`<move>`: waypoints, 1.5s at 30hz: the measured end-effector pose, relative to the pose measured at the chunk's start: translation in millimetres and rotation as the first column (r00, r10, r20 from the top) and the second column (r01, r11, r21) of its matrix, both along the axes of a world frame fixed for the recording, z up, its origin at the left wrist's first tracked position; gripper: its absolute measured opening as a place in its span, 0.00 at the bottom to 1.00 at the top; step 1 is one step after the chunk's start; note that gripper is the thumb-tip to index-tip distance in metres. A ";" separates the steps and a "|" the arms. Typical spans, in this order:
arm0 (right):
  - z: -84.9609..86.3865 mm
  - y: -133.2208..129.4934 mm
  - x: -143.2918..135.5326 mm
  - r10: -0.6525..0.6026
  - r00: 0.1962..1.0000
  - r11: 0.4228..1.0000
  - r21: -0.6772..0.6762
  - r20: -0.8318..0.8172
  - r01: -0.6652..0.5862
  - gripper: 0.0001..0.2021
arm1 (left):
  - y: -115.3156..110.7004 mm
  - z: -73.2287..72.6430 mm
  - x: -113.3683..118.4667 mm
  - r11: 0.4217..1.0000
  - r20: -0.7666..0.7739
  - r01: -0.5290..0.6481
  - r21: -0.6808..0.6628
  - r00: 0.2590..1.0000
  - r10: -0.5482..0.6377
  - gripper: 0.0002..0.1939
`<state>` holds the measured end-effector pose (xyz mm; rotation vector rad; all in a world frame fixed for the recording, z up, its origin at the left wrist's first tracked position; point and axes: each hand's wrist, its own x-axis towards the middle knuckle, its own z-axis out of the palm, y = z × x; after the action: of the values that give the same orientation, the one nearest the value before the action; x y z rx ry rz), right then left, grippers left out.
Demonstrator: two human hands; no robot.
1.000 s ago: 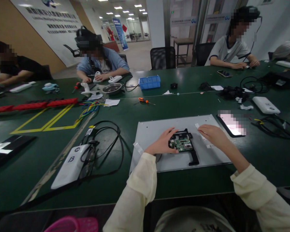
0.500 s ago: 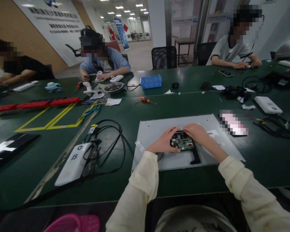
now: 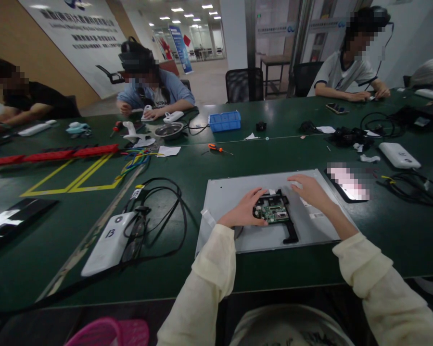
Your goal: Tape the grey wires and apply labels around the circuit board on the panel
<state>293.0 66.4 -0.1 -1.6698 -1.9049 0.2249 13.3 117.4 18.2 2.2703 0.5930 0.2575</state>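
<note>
A green circuit board (image 3: 274, 212) sits in a black plastic frame (image 3: 291, 232) on a flat light-grey panel (image 3: 223, 194). My left hand (image 3: 246, 209) grips the left side of the board, fingers at its far edge and thumb at its near edge. The frame has one arm reaching toward me and another at the far right corner. To the right of the board, my right hand (image 3: 310, 192) hovers above the panel, holding nothing, fingers stretched out and apart from the frame. What lies under the board is hidden.
An orange-handled screwdriver (image 3: 216, 149) and a blue bin (image 3: 224, 121) are beyond the panel. A phone (image 3: 346, 182) lies at its right corner. To the left are a white power bank (image 3: 110, 245) and looped black cables (image 3: 180, 206). Several people sit around the table.
My right hand has let go of the far right side of the board and moved right, uncovering the frame's corner. My left hand has stayed on the board.
</note>
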 end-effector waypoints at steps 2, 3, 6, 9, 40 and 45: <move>-6.6 2.6 17.8 -0.022 0.999 0.997 -0.070 -0.031 0.019 0.16 | -0.4 0.9 -0.2 1.000 -0.007 -0.003 -0.009 1.000 0.003 0.54; -10.5 4.4 25.4 -0.024 0.999 0.994 -0.103 -0.046 0.019 0.17 | -0.5 0.9 -0.3 1.000 -0.007 -0.003 -0.011 1.000 0.003 0.54; -19.7 10.4 40.4 -0.023 0.999 0.988 -0.153 -0.043 0.017 0.17 | -0.4 0.1 0.1 1.000 -0.005 -0.008 -0.004 1.000 0.008 0.53; -21.7 14.5 44.6 0.000 1.000 0.984 -0.179 -0.004 0.000 0.14 | 0.0 -0.6 1.0 1.000 -0.009 -0.011 0.013 1.000 0.011 0.54; -13.6 -37.5 12.1 -0.179 0.934 0.962 -0.252 -0.308 0.102 0.10 | 0.8 -5.5 1.4 0.999 -0.004 -0.001 0.046 1.000 0.001 0.53; -13.3 -46.6 13.2 -0.181 0.952 0.976 -0.165 -0.248 0.143 0.10 | 0.7 -4.7 1.3 0.998 -0.015 0.006 0.055 1.000 -0.005 0.52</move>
<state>306.2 19.8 -13.4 -1.7835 -1.5787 0.5035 14.6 118.1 13.5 2.3280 0.5945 0.2569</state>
